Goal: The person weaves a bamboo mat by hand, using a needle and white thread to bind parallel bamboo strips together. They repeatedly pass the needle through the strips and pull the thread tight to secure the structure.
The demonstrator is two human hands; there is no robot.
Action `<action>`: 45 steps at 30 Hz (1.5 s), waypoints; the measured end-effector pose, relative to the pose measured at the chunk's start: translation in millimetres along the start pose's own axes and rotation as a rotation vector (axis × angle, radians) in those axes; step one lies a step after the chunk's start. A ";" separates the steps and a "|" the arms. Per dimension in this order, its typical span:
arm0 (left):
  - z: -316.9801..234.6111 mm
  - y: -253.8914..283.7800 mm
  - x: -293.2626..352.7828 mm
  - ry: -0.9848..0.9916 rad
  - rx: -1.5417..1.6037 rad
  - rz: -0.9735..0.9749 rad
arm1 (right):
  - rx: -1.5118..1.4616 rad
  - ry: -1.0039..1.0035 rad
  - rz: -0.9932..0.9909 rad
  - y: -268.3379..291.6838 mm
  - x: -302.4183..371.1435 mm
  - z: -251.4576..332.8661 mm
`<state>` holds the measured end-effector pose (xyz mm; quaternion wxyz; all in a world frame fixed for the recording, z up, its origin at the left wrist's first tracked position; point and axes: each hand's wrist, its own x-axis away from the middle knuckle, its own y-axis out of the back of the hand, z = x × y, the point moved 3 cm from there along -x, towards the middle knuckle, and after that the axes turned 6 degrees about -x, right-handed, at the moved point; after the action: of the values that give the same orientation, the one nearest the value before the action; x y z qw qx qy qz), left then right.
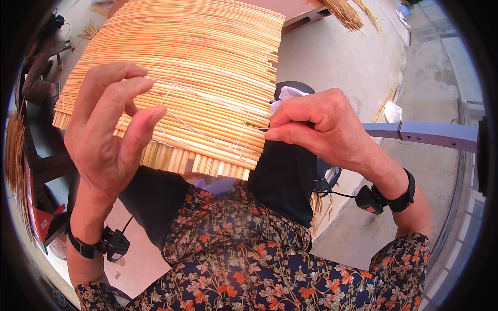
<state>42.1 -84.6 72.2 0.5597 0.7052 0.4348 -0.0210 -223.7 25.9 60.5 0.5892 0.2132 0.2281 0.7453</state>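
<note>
A stiff panel of straw-coloured reed stalks [202, 62], laid side by side, rests over my lap; shorter stalks show cut ends along its near edge. Loose white thread [189, 128] lies in loops and stitches across its near part. My left hand [111, 122] hovers over the panel's left side, thumb and fingers apart, with nothing clearly held; some thread passes close to its fingertips. At the right edge, my right hand [314, 122] pinches a thin, straight, light strand that looks like thread. Whether a needle is on it cannot be made out.
A brown table [306, 11] stands beyond the panel, with a straw bundle [343, 14] at its right. A purple bar [430, 136] extends on the right, near a white scrap [392, 112]. Another person [41, 72] sits at far left. Straw pieces litter the concrete floor.
</note>
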 end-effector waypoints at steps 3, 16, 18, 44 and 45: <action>-31.8 -12.6 50.5 -0.279 -0.035 0.177 | -0.005 0.034 0.076 -14.8 9.7 4.0; -44.9 -69.9 73.7 -0.246 -0.151 0.061 | -0.005 0.017 0.207 -27.8 9.6 14.6; -44.0 -70.6 73.2 -0.258 -0.146 0.052 | -0.007 0.021 0.216 -27.8 8.7 15.3; -41.1 -69.4 73.9 -0.306 -0.128 0.018 | 0.057 -0.020 0.325 -22.6 -2.8 19.9; -41.2 -69.4 74.0 -0.306 -0.127 0.016 | 0.051 -0.018 0.322 -22.3 -2.9 20.0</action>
<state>25.0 -8.0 -4.1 0.6632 0.6603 0.3390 -0.0962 -193.9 29.4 63.3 0.4586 0.2685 0.2043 0.8221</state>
